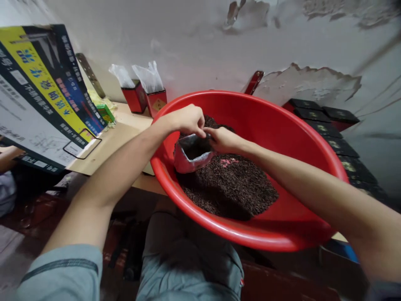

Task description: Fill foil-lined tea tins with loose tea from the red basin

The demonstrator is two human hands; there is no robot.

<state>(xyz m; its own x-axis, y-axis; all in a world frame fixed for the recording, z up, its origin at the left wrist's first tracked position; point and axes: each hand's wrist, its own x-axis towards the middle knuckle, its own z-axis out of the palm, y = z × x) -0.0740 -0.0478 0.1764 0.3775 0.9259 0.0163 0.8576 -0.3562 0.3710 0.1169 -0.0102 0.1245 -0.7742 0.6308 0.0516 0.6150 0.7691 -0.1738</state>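
A big red basin [300,138] rests tilted in front of me, holding a heap of dark loose tea leaves [232,188]. A small clear plastic bag [191,156] lies on its side in the leaves with its mouth open. My left hand [188,119] pinches the top edge of the bag's mouth. My right hand [224,139] grips the mouth's right edge, resting on the leaves. Some leaves show inside the bag.
Two red tins lined with plastic bags [147,94] stand on the wooden table [125,129] by the wall. A large printed cardboard box [40,96] leans at left. Stacked black tins [332,125] sit at right. Someone's arm [8,156] shows at the far left.
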